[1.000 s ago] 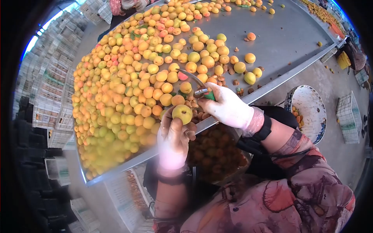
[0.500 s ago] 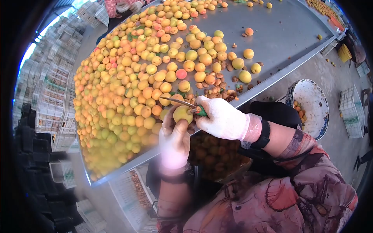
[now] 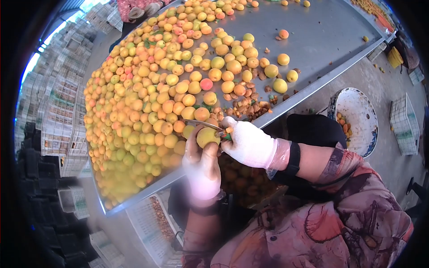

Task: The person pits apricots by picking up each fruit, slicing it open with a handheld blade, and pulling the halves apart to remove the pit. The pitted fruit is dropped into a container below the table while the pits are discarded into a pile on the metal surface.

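My gloved left hand (image 3: pixel 202 164) grips a yellow-green apricot (image 3: pixel 207 137) between thumb and fingers, just beyond the metal table's near edge. My gloved right hand (image 3: pixel 252 143) is closed around the green handle of a knife (image 3: pixel 199 123). Its blade points left and lies across the top of the apricot, and the fingertips of both hands come close together there. Behind the hands, a heap of whole apricots (image 3: pixel 143 96) covers the table's left side. Halved pieces and pits (image 3: pixel 250 107) lie along the edge just past my right hand.
The metal table (image 3: pixel 324 85) has a raised rim. Below my hands is a container of apricots (image 3: pixel 246 178). A white bucket (image 3: pixel 359 118) with fruit pieces stands right, near a white crate (image 3: pixel 404 127). Stacked crates (image 3: pixel 60 107) fill the left. Another person's gloved hand (image 3: pixel 152 9) shows at the far side.
Both hands have shifted slightly down with the apricot and knife. The blade has come lower against the top of the fruit, and my right wrist has moved a little left.
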`<state>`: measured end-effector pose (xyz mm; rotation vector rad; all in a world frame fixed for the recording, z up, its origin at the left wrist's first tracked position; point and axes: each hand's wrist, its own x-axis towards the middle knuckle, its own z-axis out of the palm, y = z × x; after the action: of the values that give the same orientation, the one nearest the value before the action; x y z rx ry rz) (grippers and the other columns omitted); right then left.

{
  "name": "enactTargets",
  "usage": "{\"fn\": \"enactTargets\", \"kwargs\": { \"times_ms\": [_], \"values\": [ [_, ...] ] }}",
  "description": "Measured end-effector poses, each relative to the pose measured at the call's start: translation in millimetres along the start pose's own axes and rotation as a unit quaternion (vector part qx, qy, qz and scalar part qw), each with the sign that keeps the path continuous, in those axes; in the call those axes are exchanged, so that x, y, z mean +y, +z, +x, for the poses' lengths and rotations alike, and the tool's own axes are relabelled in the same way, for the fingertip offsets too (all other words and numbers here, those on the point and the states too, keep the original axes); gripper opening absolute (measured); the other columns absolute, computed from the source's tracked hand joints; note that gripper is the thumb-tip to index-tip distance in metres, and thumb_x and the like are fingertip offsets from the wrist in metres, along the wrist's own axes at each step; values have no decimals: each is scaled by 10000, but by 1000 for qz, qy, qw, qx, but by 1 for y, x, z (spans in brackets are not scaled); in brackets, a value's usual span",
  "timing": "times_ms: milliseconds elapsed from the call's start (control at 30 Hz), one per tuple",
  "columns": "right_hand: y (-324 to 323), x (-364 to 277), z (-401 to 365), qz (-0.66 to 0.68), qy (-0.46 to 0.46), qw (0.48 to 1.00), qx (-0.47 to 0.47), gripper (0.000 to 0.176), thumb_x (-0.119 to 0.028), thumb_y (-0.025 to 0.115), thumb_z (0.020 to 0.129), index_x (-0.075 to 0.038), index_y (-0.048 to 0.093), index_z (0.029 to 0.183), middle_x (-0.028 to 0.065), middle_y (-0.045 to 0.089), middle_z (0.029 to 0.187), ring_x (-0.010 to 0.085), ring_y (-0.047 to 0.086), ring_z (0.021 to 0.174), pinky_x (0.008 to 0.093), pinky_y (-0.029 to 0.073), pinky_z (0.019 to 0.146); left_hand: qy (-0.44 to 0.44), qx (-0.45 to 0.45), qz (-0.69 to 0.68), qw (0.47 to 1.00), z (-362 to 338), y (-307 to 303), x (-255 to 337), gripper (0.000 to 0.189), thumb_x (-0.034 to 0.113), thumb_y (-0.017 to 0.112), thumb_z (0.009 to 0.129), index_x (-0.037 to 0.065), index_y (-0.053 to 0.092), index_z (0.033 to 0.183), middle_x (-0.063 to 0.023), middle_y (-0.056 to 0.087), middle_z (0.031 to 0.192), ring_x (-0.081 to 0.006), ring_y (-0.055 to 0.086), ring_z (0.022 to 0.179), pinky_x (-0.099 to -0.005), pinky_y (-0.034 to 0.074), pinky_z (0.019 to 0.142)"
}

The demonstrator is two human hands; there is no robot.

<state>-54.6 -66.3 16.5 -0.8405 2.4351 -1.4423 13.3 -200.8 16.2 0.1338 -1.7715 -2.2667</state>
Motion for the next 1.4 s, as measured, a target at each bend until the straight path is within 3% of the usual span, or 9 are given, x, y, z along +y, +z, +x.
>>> {"fn": "enactTargets", "kwargs": {
  "times_ms": [267, 367, 433, 533, 600, 700, 800, 933, 1400],
  "values": [
    [0, 3, 9, 173, 12, 984, -31, 241, -105, 549, 844, 58, 547, 1021, 214, 626, 739, 360, 656, 769, 397, 520, 720, 53, 28, 159, 985, 8, 5, 15, 547, 364, 614, 918, -64, 516, 1243, -104, 618, 1068, -176, 595, 919, -287, 494, 797],
    [1, 6, 13, 279, -36, 958, -60, 160, -124, 547, 851, 25, 571, 906, 122, 593, 657, 249, 594, 588, 357, 494, 569, 23, 4, 94, 995, 9, -11, 9, 558, 337, 614, 900, -59, 493, 1274, -120, 614, 1094, -193, 598, 976, -318, 489, 870],
    [-21, 0, 11, 429, 233, 821, -298, 130, -148, 544, 856, -34, 563, 796, 20, 515, 595, 129, 461, 457, 279, 373, 418, 51, -21, 60, 997, 10, -17, 5, 588, 311, 622, 884, -55, 462, 1316, -130, 597, 1143, -211, 585, 1030, -347, 466, 925],
    [-25, 0, 10, 557, 284, 694, -358, 147, -176, 544, 859, -82, 543, 746, -27, 451, 568, 69, 373, 404, 224, 256, 371, 55, -44, -69, 995, 9, -13, 10, 615, 289, 632, 876, -57, 440, 1346, -136, 573, 1209, -228, 562, 1061, -371, 430, 979],
    [-23, -4, 11, 541, 267, 705, -374, 102, -160, 545, 856, -67, 563, 817, -28, 444, 565, 80, 381, 397, 227, 273, 367, 20, -45, -97, 994, 11, -25, 8, 635, 306, 653, 886, -52, 435, 1363, -142, 556, 1256, -240, 536, 1096, -370, 421, 974],
    [-19, -17, 11, 341, 96, 918, -179, 206, -124, 566, 829, -13, 554, 1002, 50, 548, 654, 165, 552, 575, 295, 434, 528, 12, -26, -261, 965, 17, -31, -2, 539, 225, 689, 900, -4, 462, 1331, -116, 563, 1251, -214, 550, 1105, -337, 455, 887],
    [-1, -3, 10, 164, -34, 984, -68, 268, -128, 553, 834, 18, 554, 1059, 101, 547, 658, 200, 553, 615, 334, 464, 586, 6, -1, -271, 962, 18, -27, -3, 519, 224, 681, 907, -3, 470, 1323, -96, 564, 1234, -195, 550, 1082, -334, 455, 873],
    [1, -1, 11, 61, -39, 995, -67, 332, -118, 571, 802, 33, 515, 1092, 271, 571, 736, 418, 608, 722, 436, 493, 652, 22, -42, -242, 969, 17, -33, -14, 517, 270, 578, 969, -18, 439, 1375, -131, 538, 1293, -242, 520, 1157, -365, 423, 952],
    [-14, -1, 7, -77, -37, 987, -136, 341, -140, 592, 810, 59, 495, 1069, 275, 587, 711, 448, 623, 732, 478, 506, 641, 23, -10, 80, 996, 14, -32, 18, 774, 65, 719, 744, -58, 351, 1414, -152, 593, 1150, -216, 581, 1052, -343, 464, 942]
  ]
}}
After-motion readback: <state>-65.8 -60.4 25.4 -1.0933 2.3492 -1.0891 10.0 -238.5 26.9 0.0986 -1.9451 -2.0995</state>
